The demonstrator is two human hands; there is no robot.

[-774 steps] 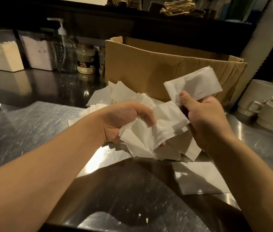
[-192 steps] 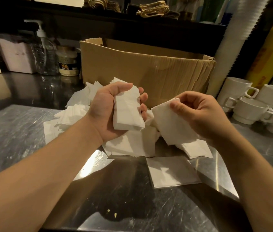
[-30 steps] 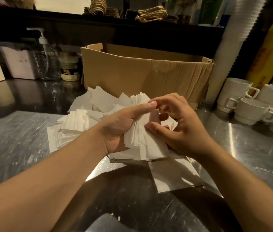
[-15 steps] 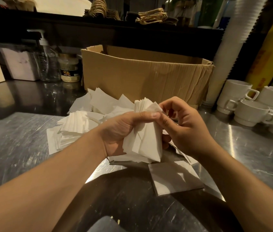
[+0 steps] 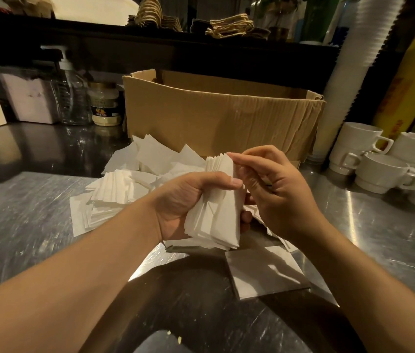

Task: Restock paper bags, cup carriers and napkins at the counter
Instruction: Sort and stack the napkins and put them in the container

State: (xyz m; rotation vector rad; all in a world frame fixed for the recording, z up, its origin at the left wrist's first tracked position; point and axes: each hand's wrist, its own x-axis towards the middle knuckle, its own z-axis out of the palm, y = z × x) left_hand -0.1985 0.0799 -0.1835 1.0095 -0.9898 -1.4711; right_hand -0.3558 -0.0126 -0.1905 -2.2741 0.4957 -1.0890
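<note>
I read the left hand [image 5: 186, 202] clamped round the napkin stack [image 5: 216, 207], held upright above the counter [image 5: 23, 212] mid-front, long axis vertical; right hand [image 5: 275, 192] touches its top corner, fingertips curled, so it's nearer for squaring.

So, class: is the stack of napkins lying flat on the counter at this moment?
No, the left hand grips the stack of napkins upright above the counter.
</note>
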